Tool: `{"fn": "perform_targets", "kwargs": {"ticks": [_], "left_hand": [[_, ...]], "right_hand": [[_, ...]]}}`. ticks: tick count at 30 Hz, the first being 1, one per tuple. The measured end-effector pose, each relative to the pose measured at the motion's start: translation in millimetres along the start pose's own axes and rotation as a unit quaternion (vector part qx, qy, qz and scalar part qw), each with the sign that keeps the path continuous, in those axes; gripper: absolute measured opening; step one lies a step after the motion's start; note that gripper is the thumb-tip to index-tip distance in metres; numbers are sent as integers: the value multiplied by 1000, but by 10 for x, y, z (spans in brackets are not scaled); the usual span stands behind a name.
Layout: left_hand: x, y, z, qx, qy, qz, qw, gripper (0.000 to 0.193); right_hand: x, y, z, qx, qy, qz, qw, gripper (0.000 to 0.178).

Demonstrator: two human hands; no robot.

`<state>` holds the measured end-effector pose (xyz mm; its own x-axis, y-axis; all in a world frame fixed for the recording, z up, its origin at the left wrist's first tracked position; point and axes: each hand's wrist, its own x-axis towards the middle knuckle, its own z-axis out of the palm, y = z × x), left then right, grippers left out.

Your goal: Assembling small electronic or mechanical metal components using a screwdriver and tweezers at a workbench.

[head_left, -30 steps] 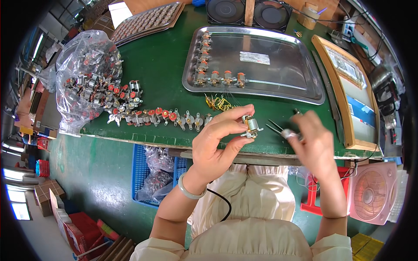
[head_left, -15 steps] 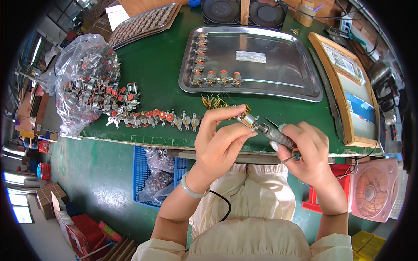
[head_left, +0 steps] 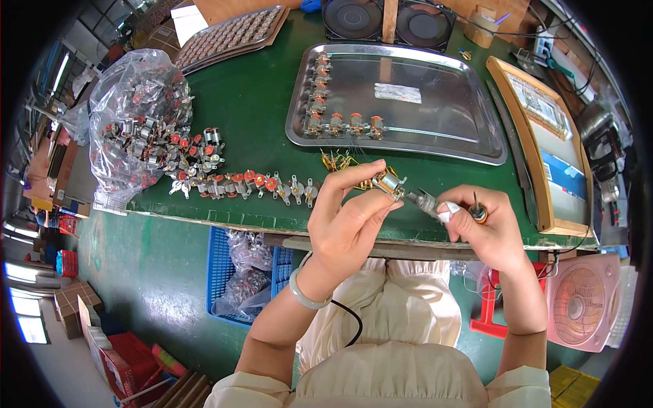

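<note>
Above the near edge of the green bench, my left hand point(head_left: 347, 224) pinches a small cylindrical metal part point(head_left: 388, 182), motor-like, between thumb and fingertips. My right hand point(head_left: 491, 228), a white wrap on one finger, is closed around a slim tool with a grey barrel point(head_left: 424, 202). The tool's front end points at the part's lower right end; whether they touch I cannot tell. A pointed piece with an orange ring point(head_left: 478, 213) sticks up among the right fingers. Gold-coloured wire pieces point(head_left: 338, 161) lie just behind the left fingertips.
A metal tray point(head_left: 442, 115) holds similar parts along its left and near sides. More spill from a clear plastic bag point(head_left: 139, 75) into a line point(head_left: 262, 182) at left. A wood-framed panel point(head_left: 554, 153) stands right; a filled tray point(head_left: 231, 34) and fans point(head_left: 388, 20) are behind.
My right hand has turned and shifted slightly right, drawing the tool's front end back a little from the part. The orange-ringed piece now points upward. My left hand keeps its pinch.
</note>
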<state>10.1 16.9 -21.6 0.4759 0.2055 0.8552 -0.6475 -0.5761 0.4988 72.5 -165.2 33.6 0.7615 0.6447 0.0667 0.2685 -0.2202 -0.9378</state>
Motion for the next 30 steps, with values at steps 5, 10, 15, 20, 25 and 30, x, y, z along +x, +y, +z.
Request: {"fn": "perform_targets", "kwargs": {"ticks": [5,10,15,20,25,30], "left_hand": [[-30,-8,2,-80,-44,-66,994,24],[-88,48,126,-160,-63,-126,977,27],[-85,57,127,-198,-37,-156,967,26],[-9,138,1,-189,1,-208,960,45],[92,142,-264,-145,70,-207,965,59],[31,-5,-527,-6,60,-144,988,42]], "right_hand": [[42,177,-263,-394,93,-109,908,12],[76,24,-191,-288,79,-106,948,20],[158,-148,-1,-169,-46,-172,969,21],[477,-31,17,-266,-32,-252,930,20],[931,234,-112,-392,27,-256,883,20],[1053,333,-87,-431,-7,-234,871,17]]}}
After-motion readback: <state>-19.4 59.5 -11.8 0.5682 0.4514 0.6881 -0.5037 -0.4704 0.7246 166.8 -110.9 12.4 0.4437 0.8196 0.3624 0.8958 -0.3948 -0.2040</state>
